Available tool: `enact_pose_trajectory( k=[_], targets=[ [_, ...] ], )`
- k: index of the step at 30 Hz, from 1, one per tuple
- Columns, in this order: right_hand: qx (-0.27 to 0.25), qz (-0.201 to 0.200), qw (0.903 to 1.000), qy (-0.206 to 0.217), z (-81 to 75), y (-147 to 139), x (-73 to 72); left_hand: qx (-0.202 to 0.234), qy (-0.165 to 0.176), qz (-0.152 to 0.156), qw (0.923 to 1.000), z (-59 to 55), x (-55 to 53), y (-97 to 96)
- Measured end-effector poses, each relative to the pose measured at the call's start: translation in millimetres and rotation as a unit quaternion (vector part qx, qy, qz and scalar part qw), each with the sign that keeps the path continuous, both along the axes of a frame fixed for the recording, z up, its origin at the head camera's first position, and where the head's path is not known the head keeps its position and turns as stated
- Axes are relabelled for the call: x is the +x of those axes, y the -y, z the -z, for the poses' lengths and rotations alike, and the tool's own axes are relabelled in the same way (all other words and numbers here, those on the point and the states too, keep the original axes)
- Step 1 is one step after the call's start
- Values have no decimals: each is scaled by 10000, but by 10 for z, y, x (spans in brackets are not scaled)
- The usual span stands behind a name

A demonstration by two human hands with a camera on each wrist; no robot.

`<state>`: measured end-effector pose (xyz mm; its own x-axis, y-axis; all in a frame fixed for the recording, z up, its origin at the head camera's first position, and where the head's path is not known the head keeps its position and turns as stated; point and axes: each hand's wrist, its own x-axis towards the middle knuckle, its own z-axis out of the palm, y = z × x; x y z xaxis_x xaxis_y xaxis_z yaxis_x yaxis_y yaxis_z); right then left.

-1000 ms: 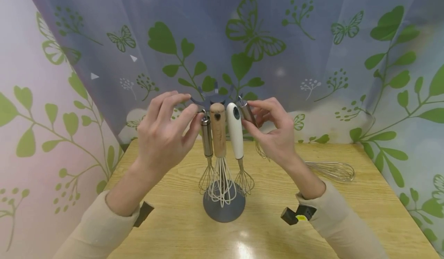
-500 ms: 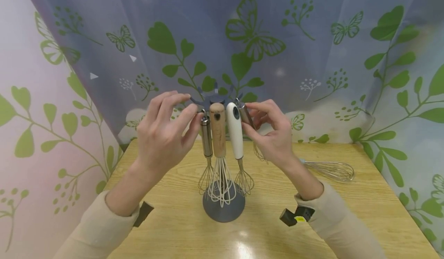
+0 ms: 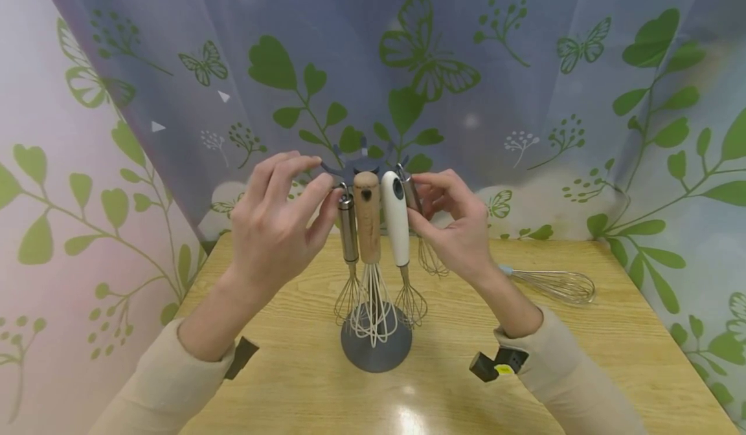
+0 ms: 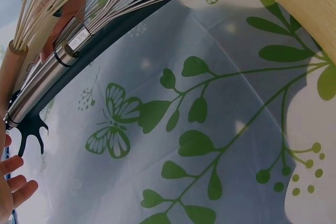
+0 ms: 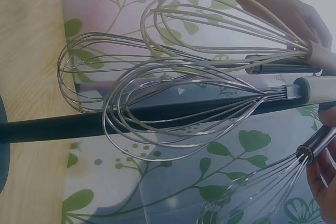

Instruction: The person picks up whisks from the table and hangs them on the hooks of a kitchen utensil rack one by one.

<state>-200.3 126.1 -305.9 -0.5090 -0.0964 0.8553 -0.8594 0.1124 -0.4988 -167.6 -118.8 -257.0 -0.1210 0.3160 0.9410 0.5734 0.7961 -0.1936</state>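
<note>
A dark grey whisk stand (image 3: 375,359) stands in the middle of the head view, hooks at its top. From it hang a whisk with a slim metal handle (image 3: 348,234), one with a wooden handle (image 3: 367,221) and one with a white handle (image 3: 397,228). My left hand (image 3: 276,221) pinches at a left hook of the stand, thumb tip right by the metal whisk's hanging loop. Between thumb and fingers, my right hand (image 3: 456,218) grips another metal-handled whisk (image 3: 411,192) at the stand's right side, its loop right at a hook. In the right wrist view its wires (image 5: 262,187) hang free.
Another wire whisk (image 3: 556,285) lies on the wooden table (image 3: 280,370) to the right, its light blue end partly behind my right wrist. A printed curtain (image 3: 350,46) with leaves and butterflies closes off the back and sides.
My right hand has shifted slightly left and down, bringing its whisk closer to the stand and more upright. My left hand and the hanging whisks stay nearly still.
</note>
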Motion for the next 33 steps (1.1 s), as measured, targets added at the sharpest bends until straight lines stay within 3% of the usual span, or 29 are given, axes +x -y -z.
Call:
enact_pose_trajectory(
  k=[11,33],
  targets=[
    [14,-398,9978,524,-2,-11,32,0,-14,-2,10000,3,6,-2],
    [235,-644,9948,754,24,-4,11,85,-106,114,9998,2,-42,24]
  ],
)
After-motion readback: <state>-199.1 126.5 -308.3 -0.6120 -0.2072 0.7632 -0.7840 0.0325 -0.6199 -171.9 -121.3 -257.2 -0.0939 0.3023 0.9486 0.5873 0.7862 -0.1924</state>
